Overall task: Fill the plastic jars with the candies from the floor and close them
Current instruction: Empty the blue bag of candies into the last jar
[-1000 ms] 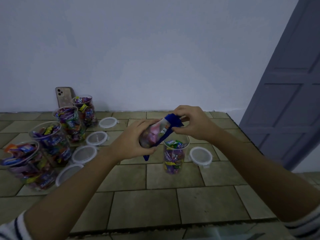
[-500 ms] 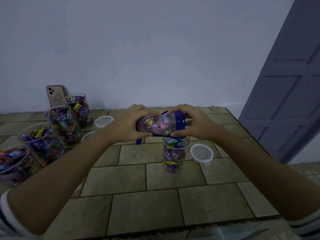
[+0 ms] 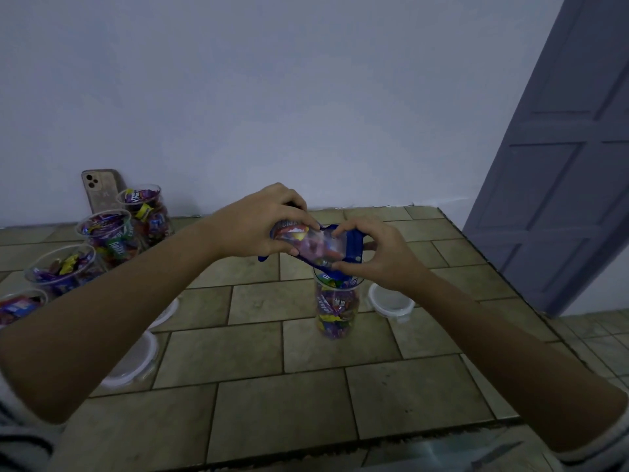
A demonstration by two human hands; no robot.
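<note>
A blue and clear candy bag (image 3: 315, 245) is held in both hands just above an open plastic jar (image 3: 337, 310) that stands on the tiled floor with colourful candies inside. My left hand (image 3: 262, 226) grips the bag's upper left end. My right hand (image 3: 377, 258) pinches its blue right end, which tips down toward the jar's mouth. The jar's white lid (image 3: 389, 299) lies on the floor just to its right.
Several open candy-filled jars (image 3: 112, 236) line the left side, and a phone (image 3: 100, 189) leans on the wall behind them. Loose lids (image 3: 136, 362) lie under my left forearm. A grey door (image 3: 561, 165) stands at the right, past the step's edge (image 3: 503, 284).
The bag went from pointing up and right, to level, to tipping down right over the jar. Both hands shifted a little to the right with it.
</note>
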